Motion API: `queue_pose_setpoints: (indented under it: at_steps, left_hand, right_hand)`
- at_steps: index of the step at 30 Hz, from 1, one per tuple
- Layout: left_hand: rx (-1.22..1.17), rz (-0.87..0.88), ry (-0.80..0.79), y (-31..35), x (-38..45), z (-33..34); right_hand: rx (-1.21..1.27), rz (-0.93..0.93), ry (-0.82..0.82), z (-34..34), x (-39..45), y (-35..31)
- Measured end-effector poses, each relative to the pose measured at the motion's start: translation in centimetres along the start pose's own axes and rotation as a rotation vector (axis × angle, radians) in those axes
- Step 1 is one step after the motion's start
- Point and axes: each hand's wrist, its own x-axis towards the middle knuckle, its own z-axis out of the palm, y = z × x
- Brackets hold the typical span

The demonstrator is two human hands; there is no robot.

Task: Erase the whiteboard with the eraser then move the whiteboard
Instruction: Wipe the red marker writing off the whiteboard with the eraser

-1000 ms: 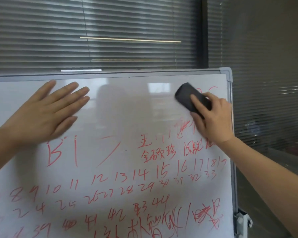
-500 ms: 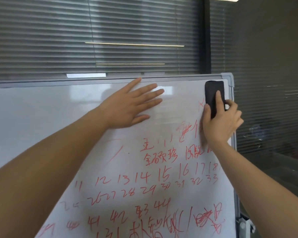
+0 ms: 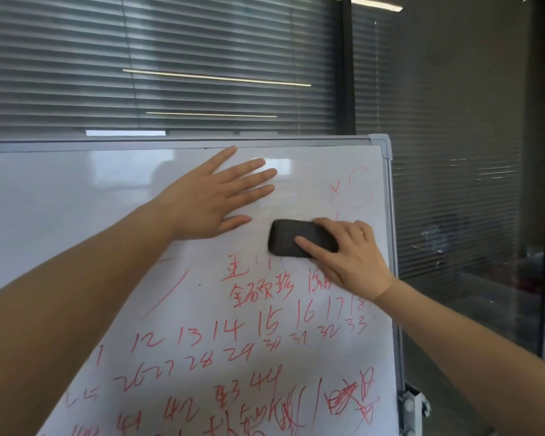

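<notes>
Whiteboard [image 3: 76,199] cut off by left and bottom frame edges; lower rows of red writing [image 3: 233,341] run out of view. Left forearm [image 3: 60,325] hides the start of the number rows. Right hand [image 3: 350,256] covers the eraser's [image 3: 290,237] right end and part of the characters beneath the wrist. Eraser's left edge slightly blurred. Faint red marks [image 3: 356,187] at upper right illegible. Bracket [image 3: 414,407] at the lower right corner only partly visible.

One whiteboard [image 3: 76,199], one eraser [image 3: 291,239], two hands: left hand [image 3: 208,199], right hand [image 3: 353,256].
</notes>
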Motion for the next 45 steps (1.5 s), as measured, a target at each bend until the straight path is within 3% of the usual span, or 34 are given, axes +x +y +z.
queue_pose_setpoints:
  at_steps: [7, 13, 16, 21, 27, 30, 39, 42, 45]
  left_hand:
    - [-0.016, 0.012, 0.047, -0.2, -0.4, 0.4]
    - [-0.034, 0.027, 0.064, -0.3, -0.4, 0.4]
    - [-0.016, 0.015, 0.036, -0.2, -0.5, 0.4]
    - [-0.018, 0.018, 0.016, -0.3, -0.6, 0.5]
    - [-0.006, 0.019, 0.015, 0.0, -0.3, 0.6]
    - [-0.016, 0.012, 0.012, -0.1, -0.4, 0.5]
    - [-0.029, 0.026, 0.011, -0.2, -0.5, 0.3]
    - [-0.029, 0.018, 0.008, -0.2, -0.6, 0.4]
    - [-0.018, 0.015, 0.011, -0.3, -0.8, 0.5]
  right_hand:
    - [-0.048, 0.556, 0.028, 0.3, 0.3, 4.5]
    - [-0.023, 0.887, 0.084, 0.8, 1.6, 4.4]
    - [0.016, 0.822, 0.127, 1.0, 2.0, 1.2]
    - [0.111, 0.381, 0.073, 0.9, 0.5, -3.8]
    - [0.067, 0.176, -0.027, -0.1, -1.6, -2.6]
    - [0.028, 0.305, -0.014, -0.1, -1.4, -0.3]
    - [-0.023, 0.999, 0.019, 0.8, -1.3, 2.4]
    - [-0.002, 1.048, 0.04, 1.2, -1.0, -0.3]
    - [0.038, 0.961, 0.094, 1.4, -1.0, -3.5]
